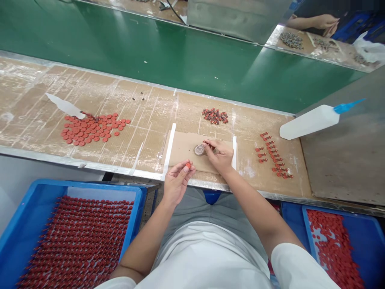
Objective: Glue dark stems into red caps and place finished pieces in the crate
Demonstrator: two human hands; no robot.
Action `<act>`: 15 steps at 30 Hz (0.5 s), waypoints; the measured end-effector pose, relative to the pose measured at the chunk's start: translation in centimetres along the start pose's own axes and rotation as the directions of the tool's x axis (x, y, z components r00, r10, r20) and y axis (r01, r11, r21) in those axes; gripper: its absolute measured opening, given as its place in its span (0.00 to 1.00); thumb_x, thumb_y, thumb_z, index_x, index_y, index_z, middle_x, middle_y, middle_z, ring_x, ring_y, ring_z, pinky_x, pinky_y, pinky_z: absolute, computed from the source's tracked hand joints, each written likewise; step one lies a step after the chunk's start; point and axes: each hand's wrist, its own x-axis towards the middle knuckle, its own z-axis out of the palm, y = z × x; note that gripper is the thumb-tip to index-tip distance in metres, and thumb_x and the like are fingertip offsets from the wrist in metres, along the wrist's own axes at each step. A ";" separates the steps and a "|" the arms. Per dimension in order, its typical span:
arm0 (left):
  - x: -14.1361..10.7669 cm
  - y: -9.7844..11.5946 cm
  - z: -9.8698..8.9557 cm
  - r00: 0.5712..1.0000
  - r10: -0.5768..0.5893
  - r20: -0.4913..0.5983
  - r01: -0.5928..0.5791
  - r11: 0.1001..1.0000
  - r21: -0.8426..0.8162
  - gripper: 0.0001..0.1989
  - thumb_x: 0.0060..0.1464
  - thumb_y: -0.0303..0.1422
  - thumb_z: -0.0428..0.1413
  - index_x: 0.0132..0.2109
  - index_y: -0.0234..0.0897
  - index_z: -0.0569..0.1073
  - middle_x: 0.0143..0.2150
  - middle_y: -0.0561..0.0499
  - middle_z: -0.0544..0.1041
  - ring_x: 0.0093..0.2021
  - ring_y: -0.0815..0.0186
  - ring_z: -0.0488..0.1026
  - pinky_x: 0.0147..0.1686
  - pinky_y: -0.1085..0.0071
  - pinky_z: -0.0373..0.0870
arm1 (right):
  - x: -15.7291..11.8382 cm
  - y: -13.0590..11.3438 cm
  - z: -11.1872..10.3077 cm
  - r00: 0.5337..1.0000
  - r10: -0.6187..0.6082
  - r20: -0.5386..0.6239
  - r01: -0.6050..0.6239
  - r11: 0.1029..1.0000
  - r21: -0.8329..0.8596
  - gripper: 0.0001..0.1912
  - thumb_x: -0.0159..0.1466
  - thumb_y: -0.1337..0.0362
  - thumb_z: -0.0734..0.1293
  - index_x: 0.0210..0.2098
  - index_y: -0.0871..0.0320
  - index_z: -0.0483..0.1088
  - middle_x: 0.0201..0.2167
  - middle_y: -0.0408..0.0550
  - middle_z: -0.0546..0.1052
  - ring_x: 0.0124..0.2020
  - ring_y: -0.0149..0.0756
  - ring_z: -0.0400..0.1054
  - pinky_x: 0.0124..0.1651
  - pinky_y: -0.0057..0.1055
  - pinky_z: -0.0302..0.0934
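Red disc (188, 165), small and round, sits clamped in left fingers (183, 173), right fingers (214, 143) pinching a dark piece (205, 142).

Long brown-topped workbench (162, 110) alongside a glossy green surface (180, 56), grey metal panel (349, 156) at right.

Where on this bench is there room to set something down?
Bare patches: between the red discs and the left tape strip; also between the dark-red pile and the white bottle. Crowded: around the left hand and right hand, and at the rows of red parts.
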 end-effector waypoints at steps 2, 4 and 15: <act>-0.1 0.2 0.1 1.000 -0.007 -0.004 0.007 1.000 -0.012 0.12 0.47 0.29 0.64 0.42 0.35 0.78 0.42 0.48 0.80 0.39 0.70 0.77 0.48 0.71 0.73 | 0.2 -0.3 0.0 0.985 0.157 -0.071 -0.148 0.982 0.117 0.09 0.57 0.61 0.71 0.38 0.53 0.78 0.36 0.46 0.80 0.32 0.33 0.73 0.40 0.33 0.69; -0.1 0.3 0.2 1.000 -0.015 -0.009 0.015 0.999 -0.031 0.12 0.48 0.29 0.64 0.42 0.35 0.78 0.43 0.48 0.80 0.40 0.71 0.77 0.47 0.74 0.73 | 0.4 -0.7 0.0 0.935 0.339 -0.105 -0.294 0.905 0.309 0.10 0.55 0.61 0.73 0.37 0.54 0.78 0.34 0.46 0.80 0.31 0.31 0.73 0.38 0.30 0.69; -0.6 0.3 2.2 1.000 -0.002 -0.028 0.000 0.998 -0.058 0.12 0.47 0.29 0.64 0.41 0.38 0.78 0.41 0.50 0.80 0.37 0.71 0.78 0.42 0.74 0.75 | 1.1 -4.8 -2.3 0.603 0.727 0.329 -0.656 0.218 0.723 0.13 0.49 0.62 0.76 0.34 0.56 0.75 0.32 0.41 0.79 0.23 0.19 0.65 0.21 0.17 0.57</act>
